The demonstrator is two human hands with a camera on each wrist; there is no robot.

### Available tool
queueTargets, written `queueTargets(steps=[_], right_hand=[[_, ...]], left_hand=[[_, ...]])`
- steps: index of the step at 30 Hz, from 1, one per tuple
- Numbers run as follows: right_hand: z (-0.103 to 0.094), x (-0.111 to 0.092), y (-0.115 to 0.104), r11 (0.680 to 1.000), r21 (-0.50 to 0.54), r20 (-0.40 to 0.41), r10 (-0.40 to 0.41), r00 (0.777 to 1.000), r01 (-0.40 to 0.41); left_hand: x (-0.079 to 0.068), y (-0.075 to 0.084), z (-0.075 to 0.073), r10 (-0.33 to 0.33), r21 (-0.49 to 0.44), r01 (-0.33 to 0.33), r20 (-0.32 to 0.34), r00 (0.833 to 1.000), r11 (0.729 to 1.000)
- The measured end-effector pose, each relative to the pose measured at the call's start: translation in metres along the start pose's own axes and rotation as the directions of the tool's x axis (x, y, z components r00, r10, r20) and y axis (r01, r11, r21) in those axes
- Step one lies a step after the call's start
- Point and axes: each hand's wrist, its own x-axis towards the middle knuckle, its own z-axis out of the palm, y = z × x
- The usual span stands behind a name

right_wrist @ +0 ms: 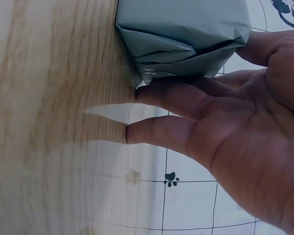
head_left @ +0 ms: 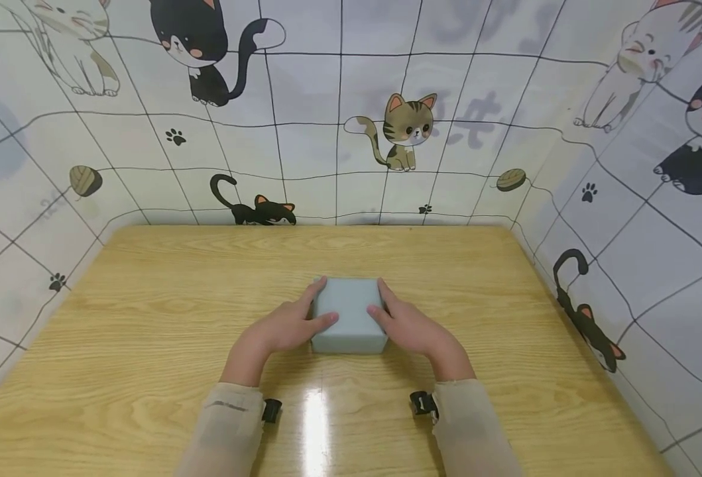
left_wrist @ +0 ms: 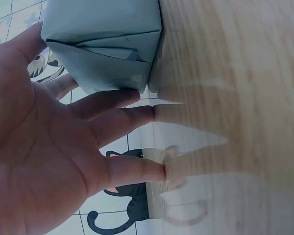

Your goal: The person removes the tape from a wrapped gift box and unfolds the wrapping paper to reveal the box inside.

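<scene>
Left hand [head_left: 285, 325] and right hand [head_left: 413, 324] grip box [head_left: 351, 308], thumbs on top, fingers spread. Even, light pressure should keep it square.

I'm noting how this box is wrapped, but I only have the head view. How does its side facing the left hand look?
Observer: The left wrist view shows folded flaps on the side of the box facing the left hand.
Operator: And the side facing the right hand?
Observer: It has folded flaps too, by the right wrist view.
Operator: Do that hand's lower fingers touch the tabletop?
Observer: Two of them appear to meet it at their tips.
</scene>
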Motion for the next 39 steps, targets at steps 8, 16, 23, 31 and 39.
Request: queueTargets(steps=[8,16,23,31,39], right_hand=[[-0.001,0.0,-0.003,1.0,0.011,-0.003,0.007,1.0,-0.007],[-0.001,0.0,-0.002,1.0,0.018,-0.014,0.011,1.0,-0.011],[0.001,-0.006,0.0,1.0,0.016,-0.039,0.006,0.999,-0.005],[-0.012,-0.029,-0.017,0.987,0.108,-0.116,-0.107,0.987,0.12],[-0.024,-0.041,-0.033,0.953,0.138,-0.279,-0.224,0.934,0.27]], left_hand=[[0.0,-0.002,-0.002,0.003,0.0,-0.003,0.004,1.0,1.0],[0.003,-0.001,-0.002,0.017,-0.015,-0.016,0.007,1.0,1.0],[-0.002,0.013,0.005,0.048,-0.082,-0.049,-0.017,0.999,0.995],[-0.003,0.032,0.008,0.05,-0.247,-0.075,-0.105,0.993,0.966],[0.0,0.039,0.011,-0.011,-0.427,-0.059,-0.162,0.987,0.902]])
